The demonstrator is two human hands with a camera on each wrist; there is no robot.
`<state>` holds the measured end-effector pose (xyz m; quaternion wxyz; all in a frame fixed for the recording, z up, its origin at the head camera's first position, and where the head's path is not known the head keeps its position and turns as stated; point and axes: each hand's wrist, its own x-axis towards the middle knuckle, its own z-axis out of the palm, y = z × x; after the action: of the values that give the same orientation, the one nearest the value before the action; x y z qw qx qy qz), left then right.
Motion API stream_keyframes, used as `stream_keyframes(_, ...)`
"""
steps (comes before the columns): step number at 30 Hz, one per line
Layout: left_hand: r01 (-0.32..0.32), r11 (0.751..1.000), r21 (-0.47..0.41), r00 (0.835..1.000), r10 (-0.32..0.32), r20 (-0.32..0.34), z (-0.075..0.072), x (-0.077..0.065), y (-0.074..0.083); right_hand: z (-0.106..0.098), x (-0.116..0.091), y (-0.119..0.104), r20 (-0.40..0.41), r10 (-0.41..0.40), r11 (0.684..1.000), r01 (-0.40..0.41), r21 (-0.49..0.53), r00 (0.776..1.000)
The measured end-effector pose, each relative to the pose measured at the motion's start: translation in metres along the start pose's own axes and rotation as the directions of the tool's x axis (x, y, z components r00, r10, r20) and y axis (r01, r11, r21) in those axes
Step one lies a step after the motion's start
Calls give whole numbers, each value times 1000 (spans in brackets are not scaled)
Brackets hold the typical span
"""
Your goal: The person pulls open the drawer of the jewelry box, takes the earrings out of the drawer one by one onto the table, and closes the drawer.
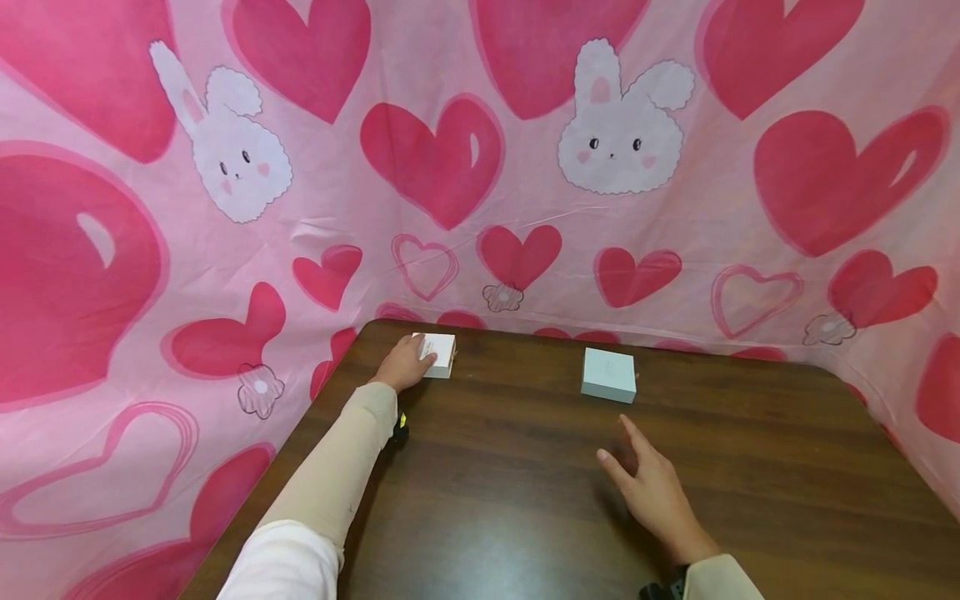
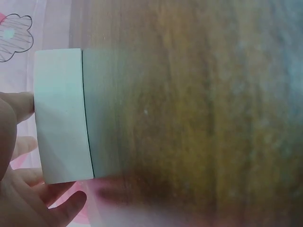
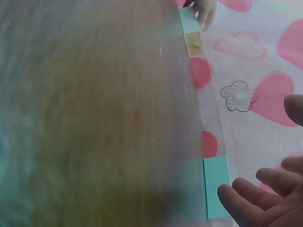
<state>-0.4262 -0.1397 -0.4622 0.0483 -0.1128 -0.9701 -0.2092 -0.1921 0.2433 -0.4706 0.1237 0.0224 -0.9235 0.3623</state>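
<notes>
At the far left of the table, a small white box (image 1: 438,348) with printing on its lid lies flat. My left hand (image 1: 403,363) is at its left side, with the thumb over the lid in the head view. The left wrist view shows the white box (image 2: 64,116) from its near side, with loosely spread fingers (image 2: 68,210) beside and behind it. Farther right rests a pale blue-green box (image 1: 608,375). My right hand (image 1: 656,492) hovers nearer to me than this box, thumb and fingers apart, holding nothing.
Both boxes stand on a dark brown wooden table (image 1: 480,467) with rounded far corners. Behind it hangs a pink cloth (image 1: 525,208) with hearts and rabbit faces, close along the far and left edges. A tan end with a small tab (image 3: 195,46) shows on the white box's right side.
</notes>
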Motion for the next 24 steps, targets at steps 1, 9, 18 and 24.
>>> stream_keyframes(1,0,1000,0,1000,0,0,0,0,0,1,1,0,6,7,1000,-7,17,1000)
stream_keyframes(9,-43,999,-11,999,43,1,1,-1,-3,5,5,2,75,100,990,-107,93,992)
stream_keyframes(18,-80,997,-8,996,80,29,4,-6,2,10,8,3,100,99,988,-109,108,990)
stream_keyframes(24,-106,994,8,993,105,47,4,-14,11,14,9,2,110,93,988,-105,110,990)
